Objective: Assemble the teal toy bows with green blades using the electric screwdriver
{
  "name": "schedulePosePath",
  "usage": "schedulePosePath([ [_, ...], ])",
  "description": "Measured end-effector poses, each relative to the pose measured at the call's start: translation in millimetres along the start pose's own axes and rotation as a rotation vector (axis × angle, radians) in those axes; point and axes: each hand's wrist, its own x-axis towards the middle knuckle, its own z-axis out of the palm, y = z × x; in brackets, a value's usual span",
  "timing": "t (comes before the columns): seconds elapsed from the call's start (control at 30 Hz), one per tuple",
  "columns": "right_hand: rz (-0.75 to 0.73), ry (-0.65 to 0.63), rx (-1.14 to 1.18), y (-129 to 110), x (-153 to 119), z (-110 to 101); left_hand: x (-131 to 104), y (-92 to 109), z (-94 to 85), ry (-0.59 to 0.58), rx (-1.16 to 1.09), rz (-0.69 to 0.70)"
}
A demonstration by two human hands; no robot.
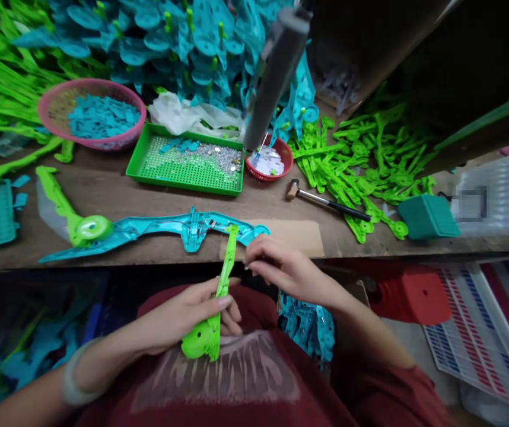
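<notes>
My left hand [205, 305] is wrapped round a bright green plastic part [226, 270], long and narrow with a rounded wide end towards my body. Its thin tip rises in front of a long blue plastic part [156, 225], shaped like a bow limb, which lies across the bench edge. Fixed at the blue part's left end is another green piece [89, 230] with a round hub. My right hand [281, 267] is closed with bent fingers beside the right end of the blue part; what it holds, if anything, is hidden.
A green tray [183, 182] of small metal pieces, a pink basket [98, 142] of blue pieces and a red basket [276, 176] stand behind. A hammer [325, 201] lies right, by piled green parts [361, 154]. An electric screwdriver [276, 77] hangs overhead. Blue parts [183, 41] are heaped at the back.
</notes>
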Motion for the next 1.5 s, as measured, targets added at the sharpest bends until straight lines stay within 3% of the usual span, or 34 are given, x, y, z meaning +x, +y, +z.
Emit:
schedulePosePath([
  [0.17, -0.169, -0.189, -0.272, -10.4, 23.8, 5.5, -1.0, 31.0, -12.0, -0.029, 0.331, 0.07],
  [0.33, -0.256, -0.292, -0.296, -24.6, 32.1, -6.7, -3.7, 58.1, -19.0, -0.143, 0.31, -0.041],
  [0.57, -0.123, -0.354, -0.484, -32.2, 38.0, -5.8, 5.7, 61.6, -13.4, -0.178, 0.275, -0.125],
  [0.83, -0.112, -0.456, -0.188, -31.3, 48.2, -15.4, 7.3, 65.7, -14.7, -0.171, 0.232, -0.179],
  [1.03, -0.048, -0.376, -0.259, -26.5, 47.2, -11.1, 9.8, 62.5, -12.8, -0.182, 0.228, -0.163],
  [1.27, -0.034, -0.466, -0.128, -19.4, 49.0, -17.8, 15.1, 58.4, -11.6, -0.178, 0.228, -0.202],
  [1.5, -0.091, -0.479, -0.163, -15.7, 46.9, -16.2, 17.9, 62.6, -7.4, -0.161, 0.266, -0.246],
])
